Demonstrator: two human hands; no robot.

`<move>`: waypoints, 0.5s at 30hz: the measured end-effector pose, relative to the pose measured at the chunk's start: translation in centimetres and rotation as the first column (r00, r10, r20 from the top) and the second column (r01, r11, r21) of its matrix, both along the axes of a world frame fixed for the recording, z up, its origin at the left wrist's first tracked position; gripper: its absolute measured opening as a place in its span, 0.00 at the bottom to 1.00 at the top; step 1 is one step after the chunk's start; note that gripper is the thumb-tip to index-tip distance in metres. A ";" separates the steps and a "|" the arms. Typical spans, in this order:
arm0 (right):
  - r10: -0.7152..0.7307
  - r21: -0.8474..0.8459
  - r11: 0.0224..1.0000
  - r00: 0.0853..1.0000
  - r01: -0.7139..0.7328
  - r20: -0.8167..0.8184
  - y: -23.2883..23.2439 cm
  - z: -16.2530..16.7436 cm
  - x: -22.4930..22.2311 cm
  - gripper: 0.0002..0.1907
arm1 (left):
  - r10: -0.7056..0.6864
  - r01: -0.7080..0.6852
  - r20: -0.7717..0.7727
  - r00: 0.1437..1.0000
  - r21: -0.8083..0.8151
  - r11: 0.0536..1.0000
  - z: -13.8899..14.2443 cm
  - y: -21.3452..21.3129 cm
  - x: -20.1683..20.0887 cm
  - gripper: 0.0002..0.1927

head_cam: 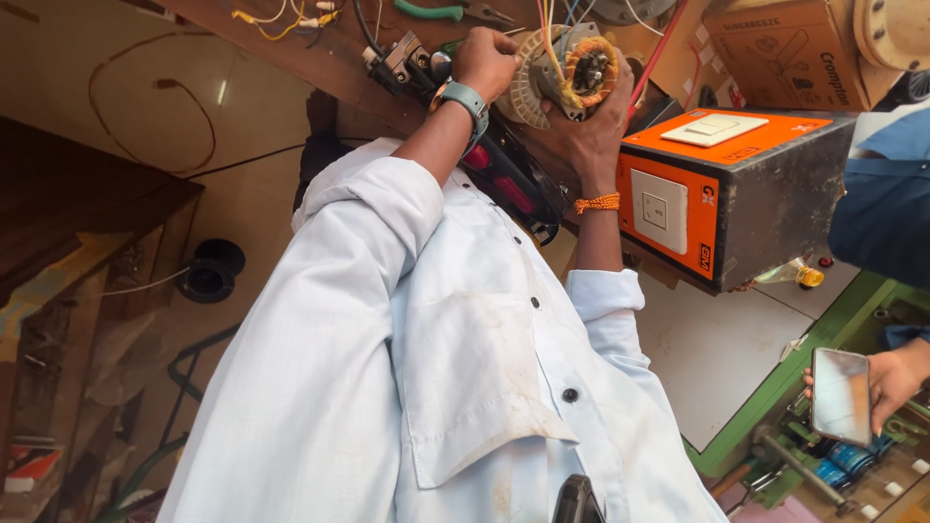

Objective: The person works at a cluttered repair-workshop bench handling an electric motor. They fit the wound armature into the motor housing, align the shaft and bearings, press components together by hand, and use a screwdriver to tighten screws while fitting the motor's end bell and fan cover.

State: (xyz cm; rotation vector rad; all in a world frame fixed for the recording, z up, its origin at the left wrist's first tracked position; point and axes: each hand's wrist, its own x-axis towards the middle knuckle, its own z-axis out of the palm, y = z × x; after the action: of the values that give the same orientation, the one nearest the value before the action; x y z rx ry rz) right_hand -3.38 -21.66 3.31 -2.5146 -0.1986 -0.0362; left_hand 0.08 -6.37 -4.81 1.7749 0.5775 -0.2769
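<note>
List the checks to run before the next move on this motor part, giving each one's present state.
1. Right hand grips motor stator: ok.
2. Copper winding in view: ok.
3. Left hand closed beside the stator; what it holds: cannot tell.
4. Coloured wires clear of the stator: not ok, they run across it.
5. Other person's hand with phone away from the work: ok.

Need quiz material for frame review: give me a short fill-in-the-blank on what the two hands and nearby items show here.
1. The right hand cradles a motor stator wound with ____ wire.
2. The left hand wears a ____ at the wrist.
3. A thread band of ____ colour circles the right wrist.
4. Another person's hand holds a ____.

Missing words: copper; watch; orange; phone
</note>
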 end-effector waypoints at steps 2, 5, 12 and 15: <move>-0.020 -0.022 1.000 0.999 0.019 -0.025 -0.2 -0.2 0.1 0.53 | 0.048 -0.048 0.031 0.998 0.008 0.999 0.0 0.0 -0.1 0.11; 0.064 -0.034 0.998 0.996 -0.062 0.069 -0.5 -0.1 -0.1 0.62 | 0.061 -0.067 0.169 0.984 0.030 0.997 0.2 0.2 0.0 0.07; 0.049 -0.049 0.998 0.999 -0.049 -0.015 -1.3 1.7 -0.2 0.62 | -0.099 0.053 -0.050 0.994 -0.571 0.819 1.3 1.5 -0.7 0.14; 0.043 -0.201 0.978 0.999 -0.048 -0.029 -0.9 2.0 0.8 0.61 | -0.038 -0.006 -0.052 0.998 -0.661 0.750 1.0 0.8 -1.1 0.15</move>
State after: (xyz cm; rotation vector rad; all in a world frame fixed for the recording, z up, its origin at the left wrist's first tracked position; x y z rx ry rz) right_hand -2.61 -22.60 5.35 -2.7105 -0.2612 0.0352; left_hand -1.07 -5.58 -3.81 1.0750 0.4311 -0.4859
